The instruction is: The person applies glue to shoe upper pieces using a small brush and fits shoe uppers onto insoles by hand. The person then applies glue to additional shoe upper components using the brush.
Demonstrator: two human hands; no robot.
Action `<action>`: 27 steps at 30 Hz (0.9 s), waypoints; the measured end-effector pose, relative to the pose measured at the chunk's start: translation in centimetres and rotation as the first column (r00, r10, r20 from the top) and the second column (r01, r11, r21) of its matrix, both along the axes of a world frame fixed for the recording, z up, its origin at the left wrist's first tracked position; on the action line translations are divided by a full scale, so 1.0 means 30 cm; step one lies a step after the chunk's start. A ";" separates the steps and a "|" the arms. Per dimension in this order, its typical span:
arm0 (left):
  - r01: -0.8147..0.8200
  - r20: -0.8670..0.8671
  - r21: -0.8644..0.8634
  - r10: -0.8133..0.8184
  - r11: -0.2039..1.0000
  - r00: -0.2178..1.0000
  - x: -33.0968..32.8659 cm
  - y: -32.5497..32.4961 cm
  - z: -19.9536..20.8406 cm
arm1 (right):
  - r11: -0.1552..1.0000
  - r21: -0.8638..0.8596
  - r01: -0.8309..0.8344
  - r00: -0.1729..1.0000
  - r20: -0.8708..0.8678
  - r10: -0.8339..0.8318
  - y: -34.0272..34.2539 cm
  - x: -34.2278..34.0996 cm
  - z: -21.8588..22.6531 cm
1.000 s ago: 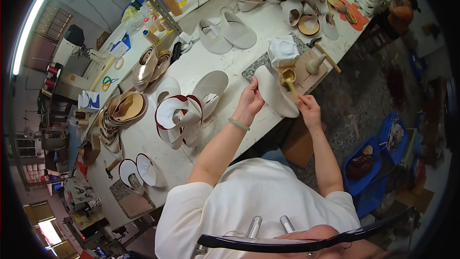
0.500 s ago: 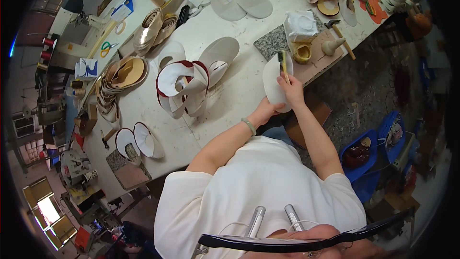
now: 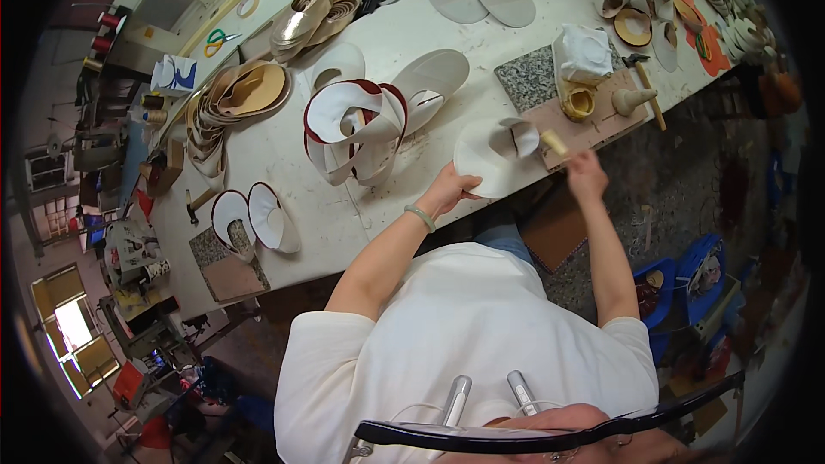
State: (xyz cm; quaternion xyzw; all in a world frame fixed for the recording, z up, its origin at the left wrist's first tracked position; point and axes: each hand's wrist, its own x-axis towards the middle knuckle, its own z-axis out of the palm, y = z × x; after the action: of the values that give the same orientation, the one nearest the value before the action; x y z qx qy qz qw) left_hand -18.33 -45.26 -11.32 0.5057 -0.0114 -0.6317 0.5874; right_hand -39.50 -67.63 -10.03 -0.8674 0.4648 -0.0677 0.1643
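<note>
My left hand (image 3: 445,192) pinches the near edge of a white shoe upper (image 3: 483,161), thumb on top. The upper spreads out at the table's front edge, its far right part curling up. Just right of it, my right hand (image 3: 588,177) is closed around a brush (image 3: 553,143). The brush is smeared by motion, and its pale yellow part points toward the upper. Beyond the brush stands a small yellow-crusted pot (image 3: 577,103), beside a white wrapped block (image 3: 586,51).
A granite slab (image 3: 526,79), a cone-shaped pale piece (image 3: 632,100) and a hammer (image 3: 650,96) lie near the pot. Red-edged white uppers (image 3: 352,125) stand left of my hands. Stacked tan uppers (image 3: 249,90) are further left. Blue bins (image 3: 700,271) stand on the floor at right.
My right hand has moved right, off the upper, taking the brush along. The upper now lies more spread out in my left hand. The whole view has shifted somewhat.
</note>
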 end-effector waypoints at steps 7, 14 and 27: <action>0.080 0.091 0.012 -0.080 0.997 0.993 -0.054 0.030 0.058 | 0.829 -0.097 -0.550 0.825 0.090 0.558 0.085 0.220 0.076; 0.091 0.111 -0.001 -0.090 0.996 0.990 -0.021 0.094 0.063 | 0.583 0.018 -0.812 0.575 0.198 0.794 0.080 0.267 0.119; -0.007 0.044 -0.017 0.008 1.000 0.999 -0.011 0.089 0.073 | 0.814 0.012 -0.581 0.803 0.169 0.571 0.152 0.217 0.172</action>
State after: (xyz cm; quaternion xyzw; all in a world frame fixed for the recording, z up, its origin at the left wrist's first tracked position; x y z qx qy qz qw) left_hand -18.65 -42.59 -9.13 0.5146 -0.0277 -0.6180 0.5937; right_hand -32.98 -63.05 -4.86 -0.9537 0.1672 -0.0684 0.2403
